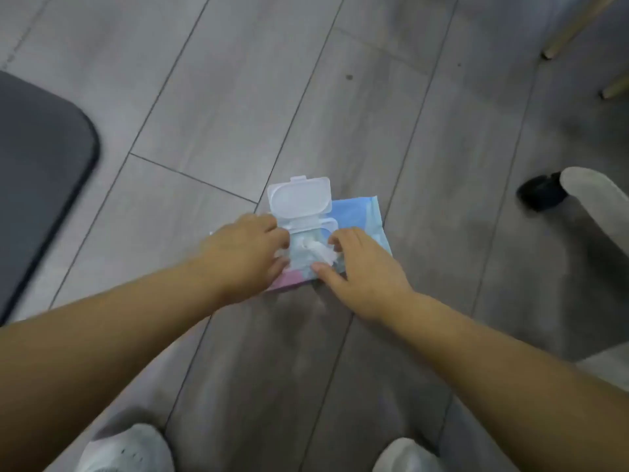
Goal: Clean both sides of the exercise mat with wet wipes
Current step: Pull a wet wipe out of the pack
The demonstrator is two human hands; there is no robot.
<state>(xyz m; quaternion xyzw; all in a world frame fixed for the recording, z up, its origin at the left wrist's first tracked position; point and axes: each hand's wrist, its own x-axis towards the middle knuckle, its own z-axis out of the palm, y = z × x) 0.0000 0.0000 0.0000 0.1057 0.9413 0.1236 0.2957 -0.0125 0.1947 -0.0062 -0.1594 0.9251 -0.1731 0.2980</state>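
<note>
A blue and pink pack of wet wipes (357, 212) lies on the grey floor with its white plastic lid (299, 199) flipped open. A crumpled white wipe (318, 252) sticks out of the opening. My left hand (241, 253) rests on the pack's left side and holds it down. My right hand (360, 267) is on the pack's right side, thumb and fingers at the wipe, pinching it. The dark grey exercise mat (37, 182) lies flat at the left edge, only its rounded corner in view.
My white shoes (132, 451) (405, 454) stand at the bottom edge. Another person's black shoe and light trouser leg (541, 192) are at the right. Two wooden furniture legs (575, 25) stand at the top right. Grey wood-look floor (238, 97) surrounds the pack.
</note>
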